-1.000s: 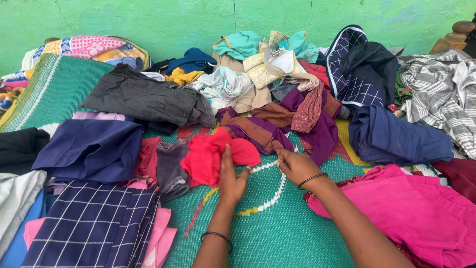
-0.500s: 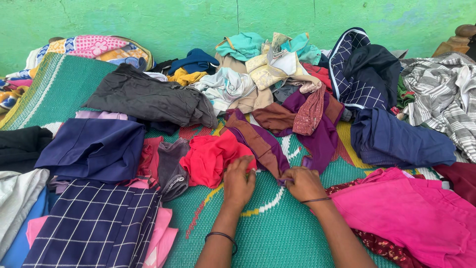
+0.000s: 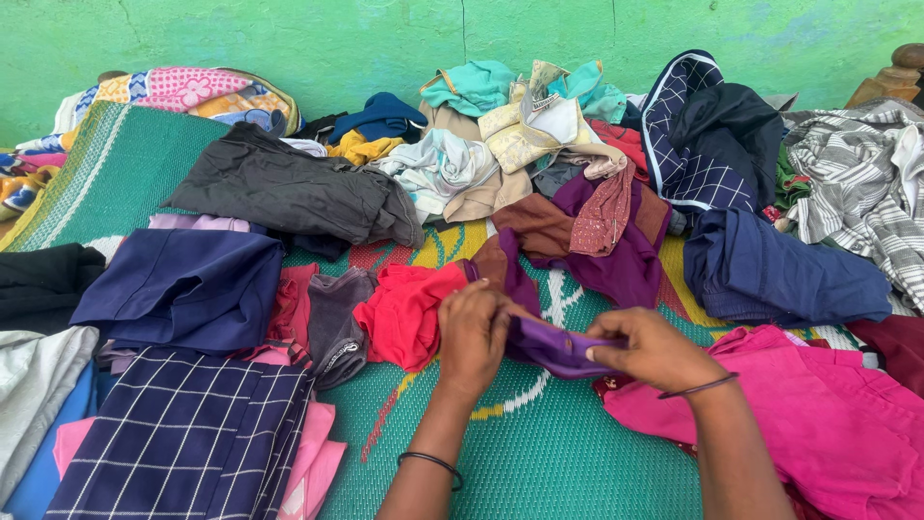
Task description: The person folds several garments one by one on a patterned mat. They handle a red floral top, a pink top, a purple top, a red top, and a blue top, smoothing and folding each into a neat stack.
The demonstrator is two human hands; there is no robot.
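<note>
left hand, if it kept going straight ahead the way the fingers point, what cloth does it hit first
Probably the red crumpled cloth: the left hand, gripping the purple cloth with brown trim, points up and away toward it. Depth is unclear, so it may instead meet the purple cloth's own brown fold.

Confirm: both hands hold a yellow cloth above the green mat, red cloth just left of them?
Not quite: the cloth held by the left hand and right hand is purple, not yellow. The head view shows it above the green mat, with the red cloth just left.

Bright pink cotton garment (image 3: 818, 414) running off the right edge, navy checked cloth (image 3: 183, 433) being cut off below, left fingertips hiding behind purple fabric (image 3: 558, 347)
</note>
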